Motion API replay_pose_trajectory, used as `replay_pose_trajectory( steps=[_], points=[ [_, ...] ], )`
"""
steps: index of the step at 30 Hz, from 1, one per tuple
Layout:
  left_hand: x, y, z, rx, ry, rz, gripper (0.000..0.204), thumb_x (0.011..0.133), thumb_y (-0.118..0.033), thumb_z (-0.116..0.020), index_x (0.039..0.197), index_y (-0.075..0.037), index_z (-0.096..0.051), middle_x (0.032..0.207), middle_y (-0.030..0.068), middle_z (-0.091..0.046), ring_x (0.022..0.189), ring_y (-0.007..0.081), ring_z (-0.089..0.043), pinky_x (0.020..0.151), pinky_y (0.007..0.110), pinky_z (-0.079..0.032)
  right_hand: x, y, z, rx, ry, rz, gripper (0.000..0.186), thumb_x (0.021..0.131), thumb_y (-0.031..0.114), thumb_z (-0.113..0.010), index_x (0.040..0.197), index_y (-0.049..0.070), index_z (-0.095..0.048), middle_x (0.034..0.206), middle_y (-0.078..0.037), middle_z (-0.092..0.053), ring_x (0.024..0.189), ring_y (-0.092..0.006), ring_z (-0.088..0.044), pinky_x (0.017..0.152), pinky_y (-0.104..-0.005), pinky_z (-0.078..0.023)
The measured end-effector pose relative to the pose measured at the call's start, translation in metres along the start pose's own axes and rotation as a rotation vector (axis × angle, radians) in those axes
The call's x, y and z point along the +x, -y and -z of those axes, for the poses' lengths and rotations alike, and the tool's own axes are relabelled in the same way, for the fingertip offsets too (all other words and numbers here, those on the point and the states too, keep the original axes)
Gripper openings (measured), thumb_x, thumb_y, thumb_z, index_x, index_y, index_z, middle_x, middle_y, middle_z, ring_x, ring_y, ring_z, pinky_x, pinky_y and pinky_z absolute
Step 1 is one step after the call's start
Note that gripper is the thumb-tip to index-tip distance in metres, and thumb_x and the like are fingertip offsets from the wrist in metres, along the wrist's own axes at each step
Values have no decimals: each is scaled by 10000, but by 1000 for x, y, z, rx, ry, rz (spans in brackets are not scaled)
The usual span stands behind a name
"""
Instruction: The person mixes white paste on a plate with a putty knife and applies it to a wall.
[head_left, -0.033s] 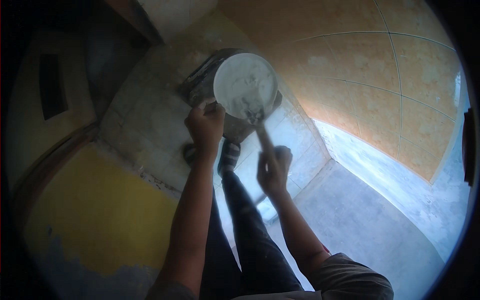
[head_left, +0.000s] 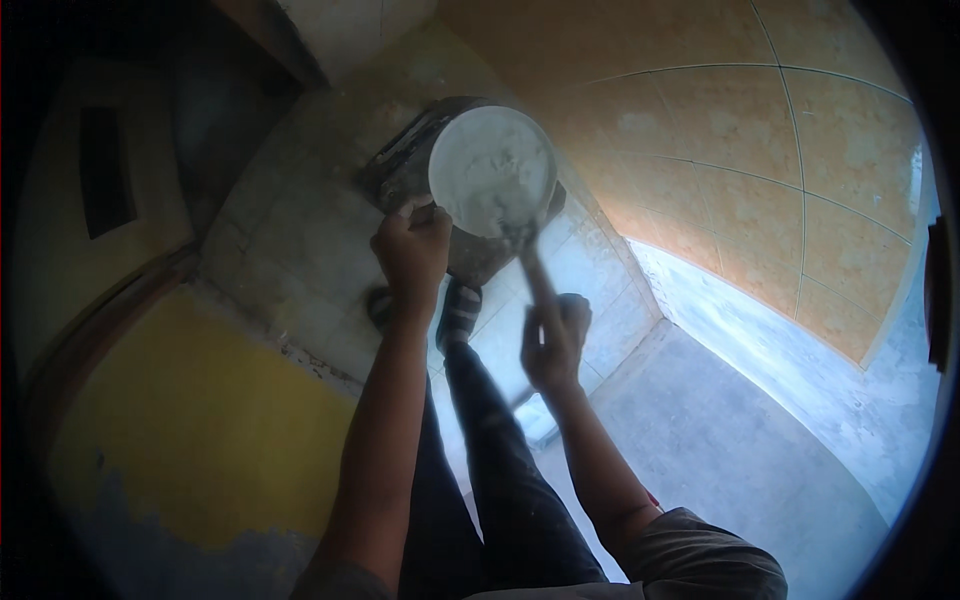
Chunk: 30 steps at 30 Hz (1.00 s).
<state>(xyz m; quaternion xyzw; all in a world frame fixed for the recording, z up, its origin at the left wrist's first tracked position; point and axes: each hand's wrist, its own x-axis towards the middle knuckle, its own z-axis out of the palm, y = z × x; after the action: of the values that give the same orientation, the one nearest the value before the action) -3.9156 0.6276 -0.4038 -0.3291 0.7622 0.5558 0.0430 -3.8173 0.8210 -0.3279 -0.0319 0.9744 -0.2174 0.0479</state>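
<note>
A round white container (head_left: 437, 145) holds a pale, lumpy mixture (head_left: 485, 160). My left hand (head_left: 408, 250) is closed at its near left rim, fingertips curled on the edge. My right hand (head_left: 550, 345) grips the long handle of a mixing tool (head_left: 536, 275); the tool's blurred head is at the near edge of the mixture, partly sunk or smeared out of clear view. Beneath and behind the container is a dark, worn base object (head_left: 400, 155), whose kind I cannot make out.
My sandalled feet (head_left: 460, 310) stand just below the container on pale floor tiles (head_left: 260, 220). An orange tiled wall (head_left: 730, 140) rises at the right, with pale plaster (head_left: 880, 430) below. A yellow painted wall (head_left: 200, 420) and wooden frame (head_left: 130, 290) are at the left.
My right hand and the tool handle have shifted slightly to the right, the tool's head moving with them. My left hand stays at the rim, nearly still.
</note>
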Motion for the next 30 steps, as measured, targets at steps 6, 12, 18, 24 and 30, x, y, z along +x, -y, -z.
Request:
replay_pose_trajectory(
  steps=[6,12,18,24,30],
  points=[
    [7,1,4,-37,-50,-52,244,875,-103,-749,1074,28,-801,840,118,-812,788,168,-767,760,339,-583,41,1,-13,62,-57,-11,362,905,36,-720,1266,27,-707,953,-161,-539,933,-364,-526,847,-498,-429],
    [0,13,32,36,-52,-61,194,905,-104,-768,1058,14,-791,873,133,-815,789,208,-779,739,380,-595,0,14,-16,114,30,90,577,897,10,-720,1467,58,-644,954,-156,-540,931,-355,-533,853,-486,-433],
    [-28,47,57,150,-318,-69,584,1001,-298,-780,1459,-8,-564,1549,218,-530,1367,281,-547,1100,421,-473,16,32,-6,61,-26,83,639,914,-47,-688,1531,109,-633,877,-87,-519,862,-265,-511,840,-423,-412],
    [-21,99,51,-518,109,297,835,1063,-603,-614,1569,45,-474,1543,263,-533,1424,324,-512,1148,418,-436,8,38,-5,29,-1,143,667,930,-53,-681,1572,106,-596,888,-77,-540,867,-253,-509,880,-410,-428],
    [-23,90,60,-537,148,385,639,1114,-475,-577,1401,93,-639,1317,198,-723,1204,240,-640,1045,376,-479,-6,60,-5,29,18,171,653,940,-67,-659,1573,74,-587,886,-76,-573,858,-240,-497,880,-402,-429]
  ],
)
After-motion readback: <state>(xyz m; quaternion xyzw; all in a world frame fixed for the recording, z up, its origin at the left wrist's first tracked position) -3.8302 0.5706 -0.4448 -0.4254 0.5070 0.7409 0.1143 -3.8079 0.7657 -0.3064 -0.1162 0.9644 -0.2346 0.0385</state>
